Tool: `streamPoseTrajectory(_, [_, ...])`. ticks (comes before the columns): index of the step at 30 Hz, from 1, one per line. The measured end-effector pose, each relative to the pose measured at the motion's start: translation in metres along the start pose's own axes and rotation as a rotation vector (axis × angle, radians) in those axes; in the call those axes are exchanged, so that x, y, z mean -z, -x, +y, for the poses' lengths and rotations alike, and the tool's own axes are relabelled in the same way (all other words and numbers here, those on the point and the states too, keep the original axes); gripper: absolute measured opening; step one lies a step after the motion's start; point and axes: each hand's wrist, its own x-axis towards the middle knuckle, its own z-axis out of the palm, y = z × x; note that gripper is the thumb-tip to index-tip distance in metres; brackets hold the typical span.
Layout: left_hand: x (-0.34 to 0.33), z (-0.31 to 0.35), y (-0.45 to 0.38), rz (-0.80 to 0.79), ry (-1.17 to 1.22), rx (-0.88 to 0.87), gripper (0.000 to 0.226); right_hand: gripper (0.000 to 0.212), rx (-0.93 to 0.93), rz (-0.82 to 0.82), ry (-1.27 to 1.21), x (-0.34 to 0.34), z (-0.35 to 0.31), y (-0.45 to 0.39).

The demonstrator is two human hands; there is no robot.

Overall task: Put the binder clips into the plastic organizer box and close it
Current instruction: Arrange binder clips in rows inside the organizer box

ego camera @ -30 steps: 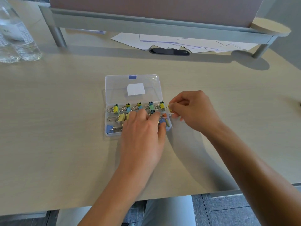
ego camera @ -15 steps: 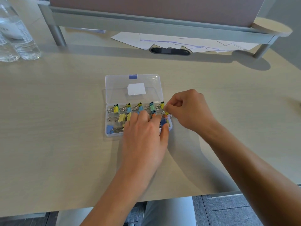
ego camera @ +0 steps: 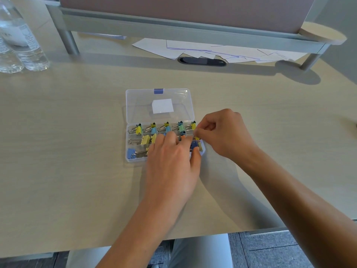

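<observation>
A clear plastic organizer box [ego camera: 129, 159] lies in the middle of the desk with its lid [ego camera: 139, 101] folded flat away from me; the lid bears a blue latch and a white label. Several coloured binder clips [ego camera: 152, 129] sit in its compartments. My left hand [ego camera: 172, 163] lies flat over the box's near right part, fingers straight, hiding the clips beneath. My right hand [ego camera: 224, 132] is at the box's right edge, thumb and forefinger pinching a yellow binder clip [ego camera: 197, 137] over the right-hand compartment.
Two clear water bottles [ego camera: 23, 43] stand at the far left. Loose white papers [ego camera: 212, 51] and a black cable slot [ego camera: 201, 61] lie under a grey shelf riser [ego camera: 173, 28] at the back. The desk's front edge runs just below my forearms.
My right hand has shifted slightly left and closer to the box's right edge with the yellow clip. My left hand has stayed flat on the box.
</observation>
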Motion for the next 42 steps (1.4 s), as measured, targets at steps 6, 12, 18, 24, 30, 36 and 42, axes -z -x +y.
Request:
streamPoseTrajectory(6, [0.001,0.000,0.000,0.023,0.089,0.033,0.039,0.009,0.001,-0.014,-0.013,0.001,0.000,0.002])
streamPoseTrajectory(12, [0.011,0.006,0.000,0.095,0.732,0.200,0.034,0.018,-0.055,0.058,-0.101,0.006,0.000,0.008])
streamPoseTrajectory(18, [0.024,0.010,-0.004,0.067,1.089,0.391,0.042,0.022,-0.145,0.091,-0.264,0.025,0.003,0.027])
streamPoseTrajectory(24, [0.023,0.016,-0.004,0.118,1.343,0.524,0.034,0.022,-0.149,0.118,-0.436,0.036,0.000,0.044])
streamPoseTrajectory(30, [0.026,0.023,-0.004,0.071,1.538,0.594,0.035,0.020,-0.108,0.163,-0.503,0.044,-0.008,0.052])
streamPoseTrajectory(36, [0.027,0.027,-0.003,0.065,1.561,0.618,0.050,0.006,-0.011,0.124,-0.496,0.045,-0.013,0.058])
streamPoseTrajectory(42, [0.028,0.032,-0.003,0.037,1.529,0.629,0.058,0.016,0.136,0.005,-0.343,0.028,-0.016,0.064])
